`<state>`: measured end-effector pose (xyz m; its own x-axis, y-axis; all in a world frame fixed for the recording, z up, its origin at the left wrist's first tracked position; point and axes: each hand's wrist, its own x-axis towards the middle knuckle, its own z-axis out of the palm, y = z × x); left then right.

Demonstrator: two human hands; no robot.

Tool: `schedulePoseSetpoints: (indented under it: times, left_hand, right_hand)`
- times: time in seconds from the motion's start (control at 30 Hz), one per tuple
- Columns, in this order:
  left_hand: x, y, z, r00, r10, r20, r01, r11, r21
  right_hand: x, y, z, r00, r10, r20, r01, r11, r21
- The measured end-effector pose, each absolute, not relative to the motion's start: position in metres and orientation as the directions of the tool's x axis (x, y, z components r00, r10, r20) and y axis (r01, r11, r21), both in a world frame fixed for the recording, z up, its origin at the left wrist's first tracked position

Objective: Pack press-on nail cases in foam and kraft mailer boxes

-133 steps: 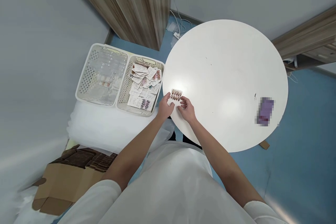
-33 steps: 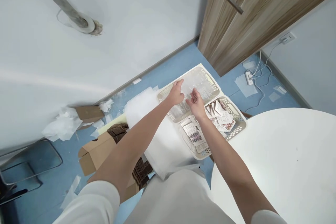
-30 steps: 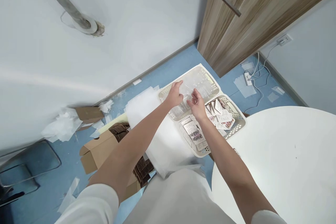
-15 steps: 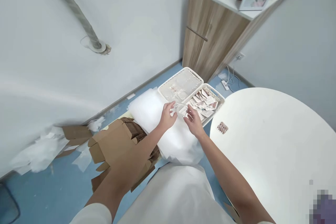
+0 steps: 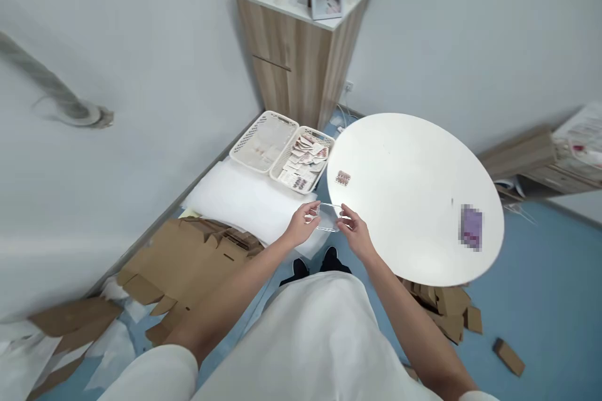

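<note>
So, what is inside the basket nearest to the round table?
The basket holds piled white cards; one in front bears dark nail-shaped pieces. The cards hide whatever lies beneath.

Pkg workrm: cardbd boxes [image 5: 172, 257], baskets [image 5: 250, 165]

A clear, rectangular plastic case [image 5: 329, 217] is held at opposite ends by the left fingers [image 5: 309, 207] and right fingers [image 5: 348, 212].

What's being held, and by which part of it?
A clear case, by its two ends: left hand on one, right hand on the other.
</note>
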<state>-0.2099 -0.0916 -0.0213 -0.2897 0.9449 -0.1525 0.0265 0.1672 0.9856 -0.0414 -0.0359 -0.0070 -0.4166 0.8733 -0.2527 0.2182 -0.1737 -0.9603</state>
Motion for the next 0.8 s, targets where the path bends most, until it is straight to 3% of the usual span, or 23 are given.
schedulePoseSetpoints:
  times: [0.33, 0.57, 0.8]
  left_hand:
    - [-0.12, -0.058, -0.009, 0.0, 0.975, -0.221, -0.129, 0.219, 0.967]
    - [-0.065, -0.028, -0.006, -0.023, 0.964, -0.264, -0.128, 0.259, 0.957]
    - [-0.023, 0.007, -0.01, -0.089, 0.944, -0.317, -0.178, 0.298, 0.938]
  right_hand:
    - [0.061, -0.04, 0.013, -0.153, 0.95, -0.271, 0.056, -0.266, -0.962]
    - [0.121, -0.014, 0.016, -0.109, 0.942, -0.317, 0.022, -0.317, -0.948]
    - [0.162, 0.025, 0.009, -0.183, 0.907, -0.379, 0.069, -0.373, -0.925]
